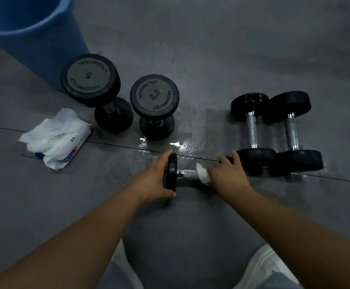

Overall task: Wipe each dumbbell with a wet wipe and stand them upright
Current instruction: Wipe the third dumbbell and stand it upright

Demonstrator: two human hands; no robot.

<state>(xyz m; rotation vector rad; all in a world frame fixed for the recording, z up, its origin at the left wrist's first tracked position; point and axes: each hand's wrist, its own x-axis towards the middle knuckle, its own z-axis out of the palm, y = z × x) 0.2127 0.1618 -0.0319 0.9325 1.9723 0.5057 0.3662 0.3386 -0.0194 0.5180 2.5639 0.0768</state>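
Observation:
A small black dumbbell [187,174] lies sideways on the grey floor in front of me. My left hand [156,178] grips its left end plate. My right hand [227,174] wraps a white wet wipe [203,174] round the chrome handle and hides the right end plate. Two dumbbells stand upright at the back left: a large one marked 5 [90,80] and a smaller one marked 2.5 [154,95]. Two more black dumbbells, one [252,130] beside the other [292,130], lie flat on the right, side by side.
A blue bucket [30,34] stands at the far left behind the large dumbbell. An open pack of wet wipes [55,138] with wipes pulled out lies on the left. The floor [180,144] is wet and shiny round the middle. My white shoes [268,265] show at the bottom.

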